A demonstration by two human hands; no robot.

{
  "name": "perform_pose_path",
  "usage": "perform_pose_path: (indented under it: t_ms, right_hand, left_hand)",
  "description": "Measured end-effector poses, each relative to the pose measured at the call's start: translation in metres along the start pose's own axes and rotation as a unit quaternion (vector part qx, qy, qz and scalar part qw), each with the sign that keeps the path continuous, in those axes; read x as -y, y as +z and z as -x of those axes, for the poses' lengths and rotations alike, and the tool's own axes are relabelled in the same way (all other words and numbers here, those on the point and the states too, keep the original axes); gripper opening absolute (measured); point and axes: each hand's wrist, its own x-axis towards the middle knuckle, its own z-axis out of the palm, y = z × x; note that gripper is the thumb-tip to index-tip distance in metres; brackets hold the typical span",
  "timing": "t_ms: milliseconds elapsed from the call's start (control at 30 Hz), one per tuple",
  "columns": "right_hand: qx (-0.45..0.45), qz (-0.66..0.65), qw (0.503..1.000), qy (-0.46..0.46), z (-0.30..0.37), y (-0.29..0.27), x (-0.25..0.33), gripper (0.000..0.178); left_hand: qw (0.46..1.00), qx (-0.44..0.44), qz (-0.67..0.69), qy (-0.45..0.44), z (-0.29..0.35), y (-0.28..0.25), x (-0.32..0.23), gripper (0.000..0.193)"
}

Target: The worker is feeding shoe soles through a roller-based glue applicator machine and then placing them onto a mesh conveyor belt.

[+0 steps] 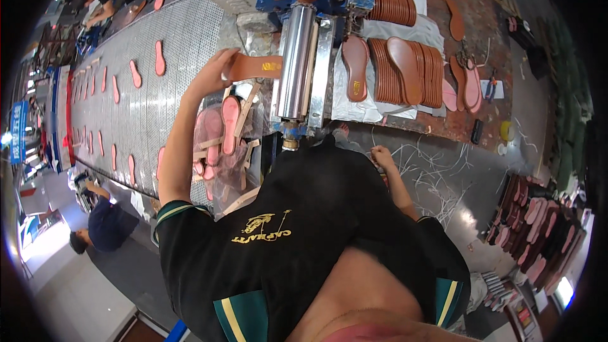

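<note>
My left hand (218,73) grips the end of a brown insole (256,68) with a gold stamp on it. The insole's other end meets a shiny steel roller (297,63) on a blue machine; whether it passes beneath the roller cannot be seen. Low beside my body, right of the roller, my right hand (382,156) is curled closed near the table's front edge. Anything inside it is too small to make out. Close to the roller on the right lies a single insole (356,69) with a gold stamp, beside a row of stacked brown insoles (434,73).
A perforated conveyor (190,31) at left carries spaced pink insoles (159,57). More pink pieces (230,123) lie in plastic below my left arm. Loose white strips (437,171) cover the floor at right. Pliers (491,88) lie on the table. Other people (111,225) work at far left.
</note>
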Motion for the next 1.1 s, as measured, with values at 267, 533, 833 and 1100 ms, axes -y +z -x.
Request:
perform_pose_path:
  t_ms: [267,533,833,1100]
  right_hand:
    - [-0.009,-0.016,0.985,0.172,-0.012,-0.055,-0.019,0.008]
    - [-0.029,-0.065,0.986,0.15,-0.006,-0.025,-0.002,0.012]
    - [0.006,-0.034,0.994,0.102,0.028,0.025,0.038,0.024]
    - [-0.047,-0.016,0.98,0.191,0.083,0.056,0.047,0.029]
  left_hand:
    - [0.637,-0.153,0.626,-0.423,0.155,0.092,0.005,0.056]
    - [0.355,-0.346,0.773,-0.396,0.214,0.156,0.024,0.072]
    - [0.459,-0.318,0.632,-0.537,0.182,0.14,0.069,0.066]
    - [0.515,-0.35,0.632,-0.461,0.14,0.074,0.204,0.052]
